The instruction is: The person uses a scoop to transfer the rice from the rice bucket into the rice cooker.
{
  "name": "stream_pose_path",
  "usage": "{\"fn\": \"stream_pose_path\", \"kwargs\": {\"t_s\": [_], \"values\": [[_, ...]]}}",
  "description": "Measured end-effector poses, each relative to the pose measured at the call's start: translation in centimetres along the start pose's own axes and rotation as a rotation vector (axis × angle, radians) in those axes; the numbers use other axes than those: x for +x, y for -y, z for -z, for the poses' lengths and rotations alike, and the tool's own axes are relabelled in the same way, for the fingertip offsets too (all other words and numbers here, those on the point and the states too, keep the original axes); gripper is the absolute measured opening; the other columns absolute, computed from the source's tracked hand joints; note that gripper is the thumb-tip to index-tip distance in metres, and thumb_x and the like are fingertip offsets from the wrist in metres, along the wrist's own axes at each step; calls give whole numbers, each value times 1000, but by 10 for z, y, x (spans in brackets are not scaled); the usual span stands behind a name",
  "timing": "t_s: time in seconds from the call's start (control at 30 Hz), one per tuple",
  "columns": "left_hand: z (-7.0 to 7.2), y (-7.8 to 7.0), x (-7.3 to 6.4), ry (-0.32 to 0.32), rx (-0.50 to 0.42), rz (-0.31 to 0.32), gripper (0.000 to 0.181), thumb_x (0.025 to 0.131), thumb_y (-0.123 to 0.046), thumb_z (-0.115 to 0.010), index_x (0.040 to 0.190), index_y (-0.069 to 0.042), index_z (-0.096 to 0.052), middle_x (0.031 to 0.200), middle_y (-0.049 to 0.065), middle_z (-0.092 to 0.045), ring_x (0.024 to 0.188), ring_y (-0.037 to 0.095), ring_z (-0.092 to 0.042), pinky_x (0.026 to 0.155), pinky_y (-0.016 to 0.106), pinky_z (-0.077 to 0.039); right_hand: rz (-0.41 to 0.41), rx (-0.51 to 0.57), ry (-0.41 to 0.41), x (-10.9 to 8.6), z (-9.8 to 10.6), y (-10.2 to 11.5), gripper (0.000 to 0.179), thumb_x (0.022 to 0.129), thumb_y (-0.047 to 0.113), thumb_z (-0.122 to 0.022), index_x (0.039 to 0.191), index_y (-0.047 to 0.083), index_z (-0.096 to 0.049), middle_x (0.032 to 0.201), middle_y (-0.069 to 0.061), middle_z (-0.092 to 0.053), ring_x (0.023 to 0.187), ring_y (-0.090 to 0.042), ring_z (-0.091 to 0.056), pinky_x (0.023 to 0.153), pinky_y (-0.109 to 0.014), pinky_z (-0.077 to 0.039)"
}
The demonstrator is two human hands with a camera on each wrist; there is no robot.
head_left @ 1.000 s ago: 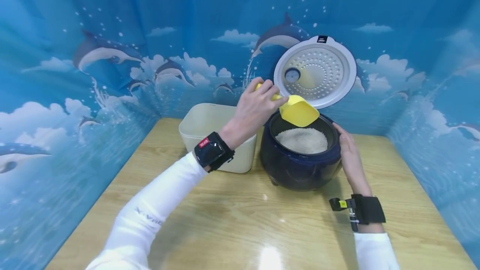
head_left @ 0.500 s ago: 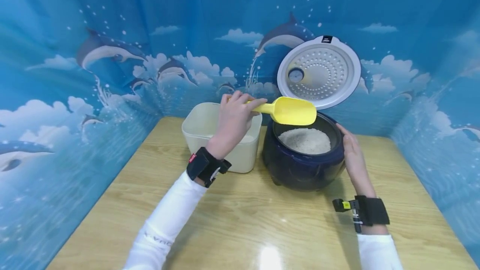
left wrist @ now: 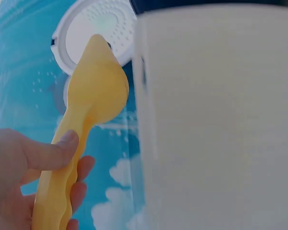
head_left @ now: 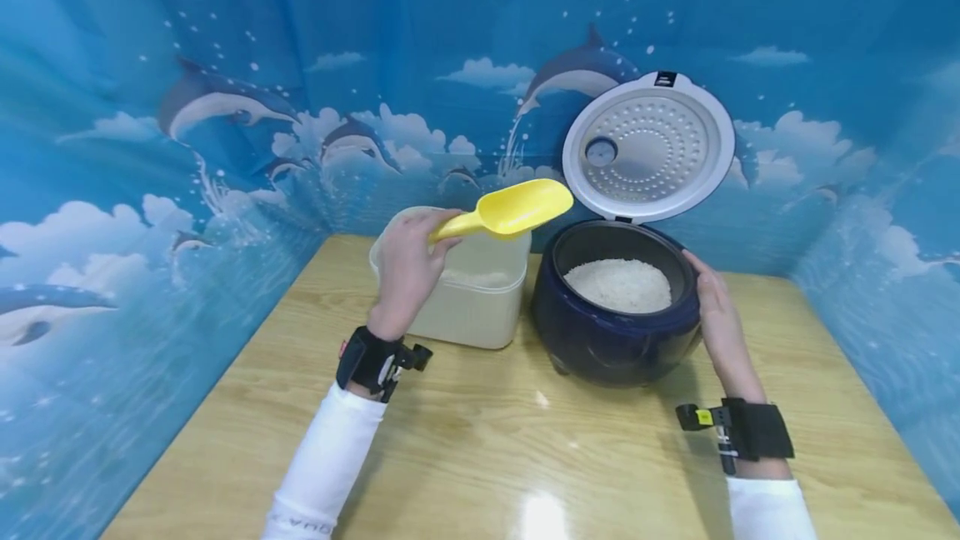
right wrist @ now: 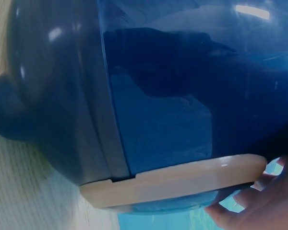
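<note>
My left hand (head_left: 408, 269) grips a yellow scoop (head_left: 525, 205) by its handle, above a cream plastic bin (head_left: 465, 319). The scoop's bowl points right and no rice shows in it. In the left wrist view, the thumb lies along one side of the scoop (left wrist: 98, 86) with fingers round the other. White rice is heaped inside a dark blue rice cooker (head_left: 607, 348), right of the bin. My right hand (head_left: 720, 315) rests against the cooker's right side, fingers fairly straight near the rim. The right wrist view shows fingertips (right wrist: 247, 196) beside the cooker's pale trim.
The cooker's round lid (head_left: 648, 148) stands raised behind it, before a blue dolphin-print curtain (head_left: 420, 23). Some rice (head_left: 476, 278) shows low inside the bin. Bin and cooker stand close together toward the back of the wooden table (head_left: 480, 440).
My left hand has moved left from over the cooker to over the bin, carrying the scoop. Its bowl has turned from tipped downward to facing up. The right hand stays on the cooker.
</note>
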State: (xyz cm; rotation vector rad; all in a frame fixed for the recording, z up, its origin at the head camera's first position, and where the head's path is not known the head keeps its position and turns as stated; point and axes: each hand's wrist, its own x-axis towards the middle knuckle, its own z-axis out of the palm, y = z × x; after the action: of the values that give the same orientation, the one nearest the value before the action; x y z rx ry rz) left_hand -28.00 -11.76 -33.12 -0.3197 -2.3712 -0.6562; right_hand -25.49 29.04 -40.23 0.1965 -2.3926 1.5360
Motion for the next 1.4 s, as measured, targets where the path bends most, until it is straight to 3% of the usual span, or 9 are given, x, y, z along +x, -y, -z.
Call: {"fn": "stream_pose_path", "kwargs": {"t_s": [0.2, 0.37, 0.47, 0.63, 0.83, 0.9, 1.03, 1.27, 1.4], "values": [[16, 33, -8, -24, 15, 29, 40, 88, -17, -80, 126, -13, -71, 109, 14, -75, 78, 32, -57, 71, 42, -36, -6, -1, -3, -2, 2, -2, 56, 112, 37, -18, 160, 9, -29, 164, -22, -23, 151, -44, -14, 119, -62, -6], [37, 58, -7, 13, 140, -14, 36, 85, -14, -82, 121, -12, -73, 106, 17, -75, 83, 36, -60, 72, 46, -38, -13, -12, -11, -4, 5, -2, 56, 112, 36, -17, 160, 9, -28, 164, -23, -23, 151, -44, -14, 119, -63, -6], [50, 68, 0, 83, 230, -90, 34, 84, -14, -82, 118, -12, -74, 103, 17, -75, 83, 35, -60, 72, 46, -39, -13, -12, -13, -5, 6, -2, 56, 112, 36, -17, 160, 9, -28, 164, -23, -23, 151, -44, -14, 119, -63, -6], [62, 67, 24, 312, 318, -201, 33, 82, -8, -83, 114, -13, -77, 103, 14, -75, 87, 31, -57, 78, 46, -38, -14, -9, -14, -4, 8, -2, 56, 112, 37, -17, 160, 10, -28, 164, -23, -23, 150, -44, -15, 119, -64, -6], [46, 58, 49, 550, 405, -255, 35, 79, -3, -84, 112, -14, -79, 110, 10, -75, 100, 33, -57, 89, 49, -39, 8, 4, -33, -2, 4, -3, 54, 113, 34, -19, 159, 8, -31, 163, -23, -26, 150, -42, -18, 120, -58, -8], [38, 58, 50, 611, 391, -243, 34, 81, -1, -82, 112, -13, -79, 113, 11, -75, 105, 35, -58, 100, 55, -38, 16, 14, -35, -2, 2, -4, 54, 113, 32, -20, 158, 7, -33, 162, -23, -27, 150, -42, -19, 121, -55, -9], [27, 63, 47, 693, 335, -178, 35, 83, 1, -80, 115, -12, -78, 119, 13, -72, 116, 40, -58, 114, 67, -23, 19, 16, -28, -2, -3, -2, 53, 113, 32, -21, 158, 6, -34, 162, -23, -27, 149, -44, -19, 120, -56, -9], [11, 69, 45, 829, 172, -9, 35, 87, -4, -78, 121, -11, -74, 127, 16, -68, 117, 37, -59, 103, 53, -44, 32, -5, -26, -2, -1, 0, 54, 113, 33, -20, 158, 7, -33, 162, -23, -27, 149, -45, -18, 119, -60, -7], [0, 79, 45, 901, 106, 9, 32, 91, -9, -76, 123, -10, -73, 127, 15, -68, 116, 35, -59, 100, 50, -47, 16, -6, -26, -1, -1, 0, 54, 113, 34, -21, 159, 8, -32, 163, -23, -26, 149, -45, -18, 119, -61, -7]]}}
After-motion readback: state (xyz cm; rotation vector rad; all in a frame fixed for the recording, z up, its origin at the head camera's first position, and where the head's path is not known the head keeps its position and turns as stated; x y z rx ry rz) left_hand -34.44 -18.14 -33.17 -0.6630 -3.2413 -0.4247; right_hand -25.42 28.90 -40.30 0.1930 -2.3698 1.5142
